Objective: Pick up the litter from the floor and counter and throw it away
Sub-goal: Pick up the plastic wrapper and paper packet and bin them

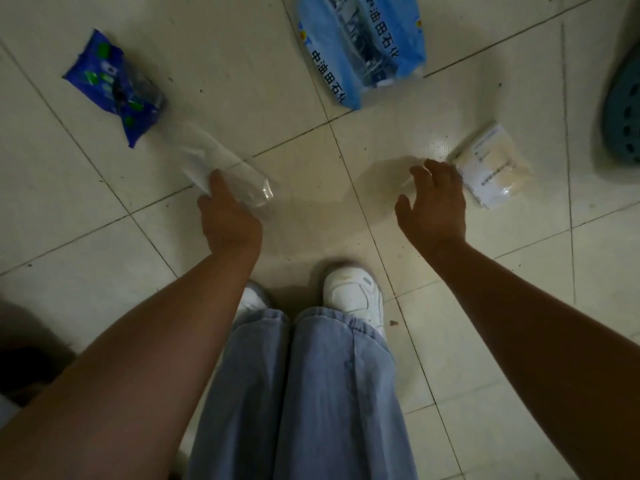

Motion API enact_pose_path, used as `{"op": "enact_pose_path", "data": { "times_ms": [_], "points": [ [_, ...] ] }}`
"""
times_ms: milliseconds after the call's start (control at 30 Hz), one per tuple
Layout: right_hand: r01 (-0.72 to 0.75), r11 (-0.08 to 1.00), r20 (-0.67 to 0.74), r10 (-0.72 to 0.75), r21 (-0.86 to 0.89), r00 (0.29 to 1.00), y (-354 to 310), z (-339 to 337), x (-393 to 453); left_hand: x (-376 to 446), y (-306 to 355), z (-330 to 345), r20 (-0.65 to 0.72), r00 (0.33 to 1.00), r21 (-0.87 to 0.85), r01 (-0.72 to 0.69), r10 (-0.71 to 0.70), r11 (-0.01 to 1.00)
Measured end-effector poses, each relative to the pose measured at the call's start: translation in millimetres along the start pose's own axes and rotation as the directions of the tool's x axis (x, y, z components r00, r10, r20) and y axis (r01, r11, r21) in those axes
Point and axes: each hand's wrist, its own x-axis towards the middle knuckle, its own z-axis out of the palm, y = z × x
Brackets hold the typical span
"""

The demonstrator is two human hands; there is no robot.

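Right, I am looking down at a pale tiled floor (104, 271) that is filling the whole view, with my blue jeans (304, 393) and white shoes (353, 296) standing at the bottom. The biggest piece of litter is lying at the top: a light blue plastic bag (363, 43) with dark Chinese print, crumpled and partly see-through. At the far right edge a teal perforated object (623, 116) is showing, cut off by the frame. A dark blue wrapper (110, 84) with green spots is lying at the upper left, twisted at one end. Just below it a clear plastic bag (221, 168) is stretching across a tile joint; my left hand (225, 213) is closing on its near end, though I cannot quite tell how firm the grip is in this dim light. My right hand (433, 202) is hovering with fingers spread and nothing held, just beside a small cream and white packet (491, 168) on the floor.
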Motion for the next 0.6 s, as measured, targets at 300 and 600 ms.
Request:
{"op": "enact_pose_path", "data": {
  "times_ms": [300, 600],
  "points": [
    [-0.265, 0.962, -0.118, 0.271, 0.062, 0.955, 45.4, -23.0, 15.0, -68.6, 49.7, 21.2, 0.278, 0.783, 0.176, -0.611, 0.557, 0.771],
    [-0.447, 0.887, -0.103, 0.458, 0.113, 0.883, 89.0, -12.8, 37.6, -62.4, 69.7, 32.3, 0.283, 0.743, 0.163, -0.66, 0.606, 0.733]
  ]
}}
